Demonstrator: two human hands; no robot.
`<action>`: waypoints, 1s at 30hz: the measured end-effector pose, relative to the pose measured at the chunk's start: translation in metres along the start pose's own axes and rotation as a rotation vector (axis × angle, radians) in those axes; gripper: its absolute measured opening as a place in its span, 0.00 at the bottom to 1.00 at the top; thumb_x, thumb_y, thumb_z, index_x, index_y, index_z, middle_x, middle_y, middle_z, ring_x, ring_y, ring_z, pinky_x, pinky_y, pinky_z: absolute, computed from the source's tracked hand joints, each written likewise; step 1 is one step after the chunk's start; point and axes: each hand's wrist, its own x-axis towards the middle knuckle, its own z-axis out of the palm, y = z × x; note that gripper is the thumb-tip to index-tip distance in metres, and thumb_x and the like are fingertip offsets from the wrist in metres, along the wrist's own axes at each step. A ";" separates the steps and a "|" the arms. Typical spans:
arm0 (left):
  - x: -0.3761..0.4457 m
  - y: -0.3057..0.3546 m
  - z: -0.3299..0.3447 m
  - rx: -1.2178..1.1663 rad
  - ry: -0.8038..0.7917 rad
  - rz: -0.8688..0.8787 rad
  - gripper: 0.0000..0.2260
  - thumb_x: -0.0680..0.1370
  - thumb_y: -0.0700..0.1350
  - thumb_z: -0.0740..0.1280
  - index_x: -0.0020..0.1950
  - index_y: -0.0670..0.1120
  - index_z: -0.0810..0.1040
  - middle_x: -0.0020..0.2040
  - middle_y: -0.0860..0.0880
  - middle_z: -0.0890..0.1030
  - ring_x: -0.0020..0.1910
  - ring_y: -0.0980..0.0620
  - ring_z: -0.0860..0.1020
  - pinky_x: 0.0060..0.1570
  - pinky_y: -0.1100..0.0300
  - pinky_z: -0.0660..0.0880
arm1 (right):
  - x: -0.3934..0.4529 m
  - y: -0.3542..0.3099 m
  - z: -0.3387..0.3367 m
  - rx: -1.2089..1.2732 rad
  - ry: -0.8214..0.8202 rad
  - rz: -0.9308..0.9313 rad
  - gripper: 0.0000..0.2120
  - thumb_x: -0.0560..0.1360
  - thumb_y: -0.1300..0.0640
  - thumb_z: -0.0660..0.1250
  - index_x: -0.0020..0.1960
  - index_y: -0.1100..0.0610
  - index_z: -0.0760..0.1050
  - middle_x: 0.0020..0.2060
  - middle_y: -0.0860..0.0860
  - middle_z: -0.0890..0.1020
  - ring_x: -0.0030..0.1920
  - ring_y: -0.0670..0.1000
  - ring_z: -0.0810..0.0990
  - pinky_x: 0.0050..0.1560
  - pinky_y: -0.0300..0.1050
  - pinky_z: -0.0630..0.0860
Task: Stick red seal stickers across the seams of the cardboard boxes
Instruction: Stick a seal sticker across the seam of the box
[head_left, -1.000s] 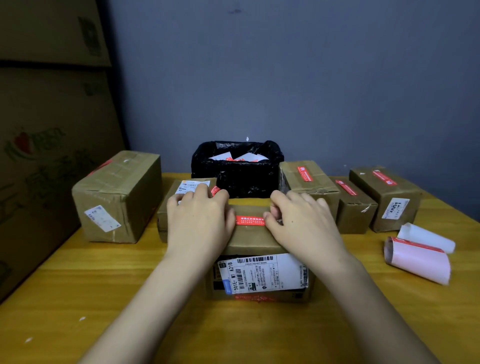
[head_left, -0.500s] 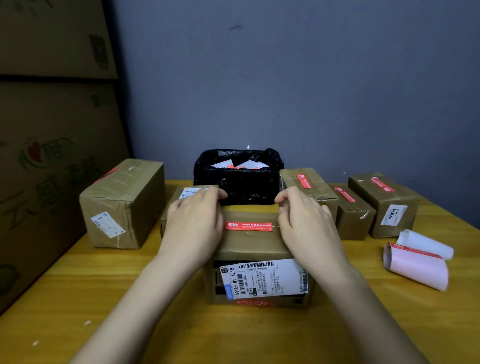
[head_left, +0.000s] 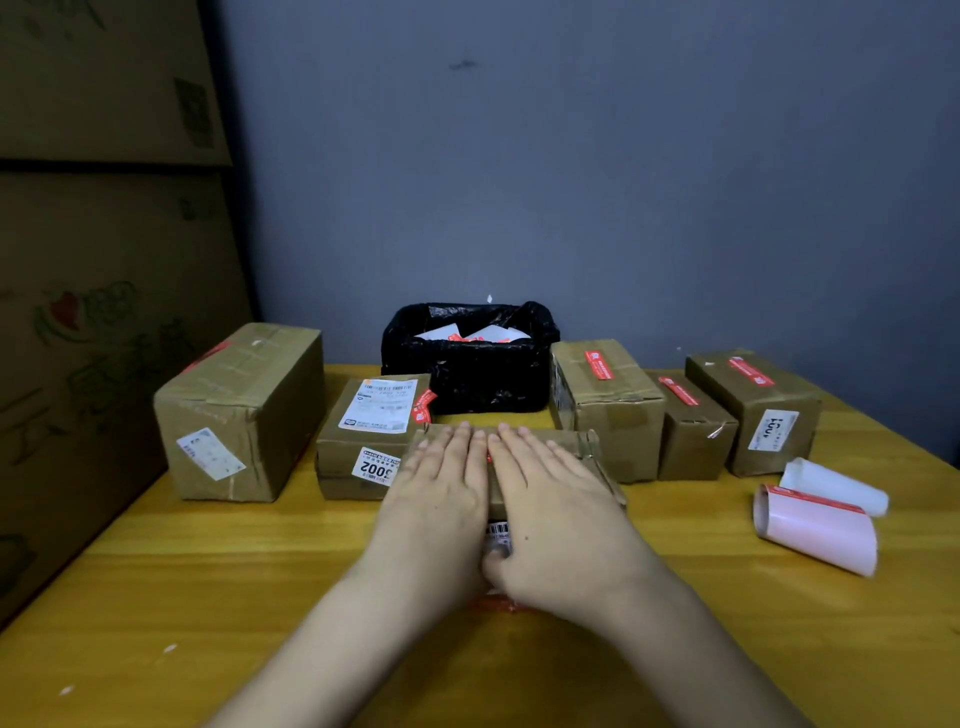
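A small cardboard box (head_left: 587, 448) sits in front of me at the table's middle. My left hand (head_left: 441, 488) and my right hand (head_left: 545, 493) lie flat on its top, side by side, fingers straight and pointing away. They cover the red seal sticker (head_left: 489, 457) almost fully; only a red sliver shows between them. A strip of the box's white barcode label (head_left: 497, 531) shows between my wrists. A curled roll of red seal stickers (head_left: 815, 525) lies at the right.
A big box (head_left: 239, 410) and a labelled box (head_left: 374, 436) stand left. Three boxes with red seals (head_left: 605, 395) (head_left: 693, 426) (head_left: 753, 405) stand right. A black bin (head_left: 467, 358) with backing scraps sits behind. A white roll (head_left: 836, 486) lies right. Large cartons (head_left: 104, 312) wall the left.
Both hands moved from the sticker's ends to the middle of the box top and now press flat over the sticker. The view tilted upward a little.
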 end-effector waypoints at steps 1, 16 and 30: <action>0.001 0.001 0.001 0.010 0.005 -0.005 0.37 0.79 0.54 0.56 0.77 0.39 0.36 0.78 0.41 0.38 0.77 0.45 0.40 0.76 0.53 0.39 | 0.000 0.000 0.000 0.000 0.002 0.001 0.42 0.74 0.44 0.58 0.79 0.57 0.39 0.78 0.52 0.42 0.78 0.48 0.40 0.75 0.43 0.35; -0.001 -0.015 0.003 -0.065 0.092 -0.063 0.43 0.75 0.63 0.59 0.78 0.44 0.40 0.79 0.47 0.43 0.78 0.50 0.44 0.75 0.56 0.46 | -0.002 0.005 0.001 -0.016 0.044 0.143 0.41 0.75 0.37 0.56 0.79 0.56 0.44 0.79 0.52 0.47 0.78 0.51 0.45 0.77 0.51 0.39; -0.002 -0.036 0.003 -0.089 0.045 -0.045 0.47 0.72 0.70 0.60 0.78 0.48 0.39 0.79 0.50 0.41 0.78 0.52 0.46 0.74 0.56 0.51 | -0.009 0.025 -0.006 -0.013 0.018 0.159 0.41 0.76 0.30 0.49 0.79 0.53 0.44 0.79 0.48 0.47 0.78 0.46 0.44 0.75 0.43 0.41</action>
